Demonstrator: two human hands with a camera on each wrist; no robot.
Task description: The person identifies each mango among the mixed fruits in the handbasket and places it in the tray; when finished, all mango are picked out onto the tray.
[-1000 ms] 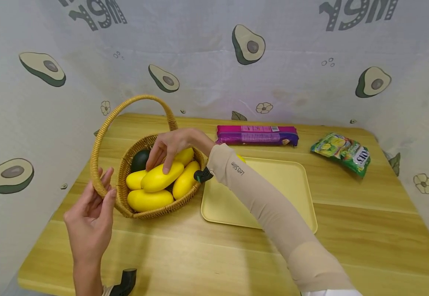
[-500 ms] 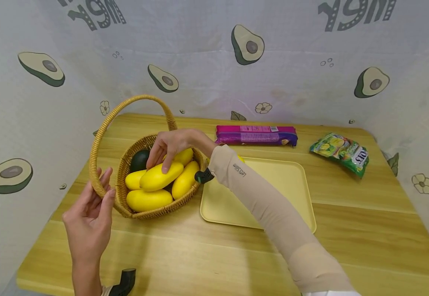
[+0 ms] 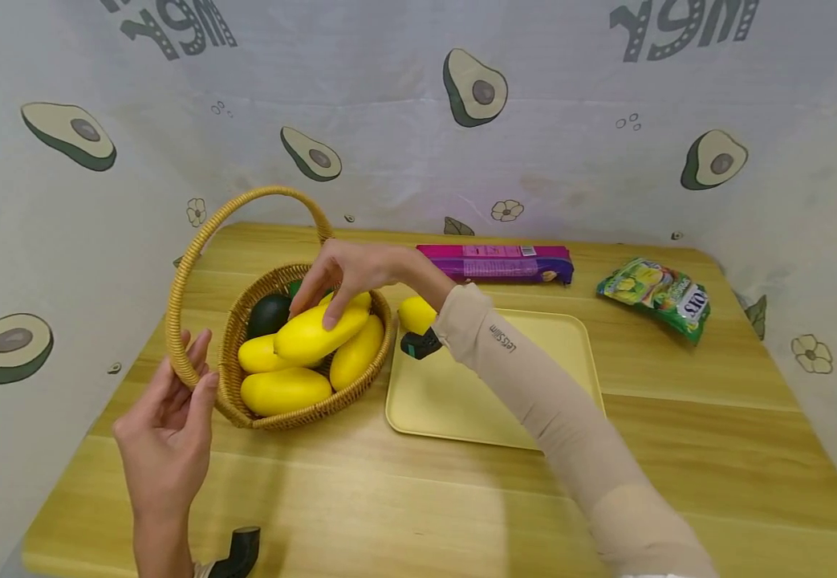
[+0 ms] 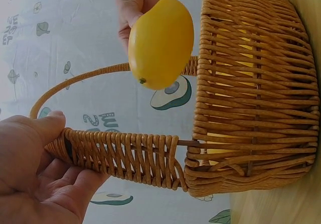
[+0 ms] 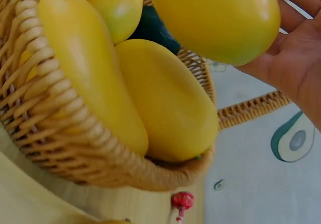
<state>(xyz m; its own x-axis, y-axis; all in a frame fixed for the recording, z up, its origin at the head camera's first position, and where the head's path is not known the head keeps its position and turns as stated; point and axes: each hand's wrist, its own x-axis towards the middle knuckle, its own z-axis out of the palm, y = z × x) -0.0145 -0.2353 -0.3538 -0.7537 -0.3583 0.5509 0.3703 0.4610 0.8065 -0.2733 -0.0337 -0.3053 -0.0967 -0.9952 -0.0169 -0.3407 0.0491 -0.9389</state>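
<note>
My right hand (image 3: pixel 356 271) grips a yellow mango (image 3: pixel 317 331) between thumb and fingers. In the left wrist view that mango (image 4: pixel 161 43) hangs above the basket's rim, apart from the wickerwork. Several more mangoes (image 3: pixel 286 391) lie in the wicker basket (image 3: pixel 295 417), together with a dark green fruit (image 3: pixel 269 315) at its left side. The right wrist view shows two mangoes (image 5: pixel 168 98) close below the raised one. With thumb and fingers my left hand (image 3: pixel 168 441) holds the near side of the basket's arched handle (image 3: pixel 185 277).
Right of the basket lies a pale yellow tray (image 3: pixel 454 409), a yellow fruit (image 3: pixel 416 315) at its back left corner. Behind it is a pink and purple packet (image 3: pixel 497 263); a green snack bag (image 3: pixel 656 297) lies farther right. A red-wrapped lollipop (image 5: pixel 182 201) shows beyond the basket.
My right hand has raised the gripped mango off the pile and shifted slightly right. More of the fruit on the tray now shows. My left hand keeps its hold on the handle.
</note>
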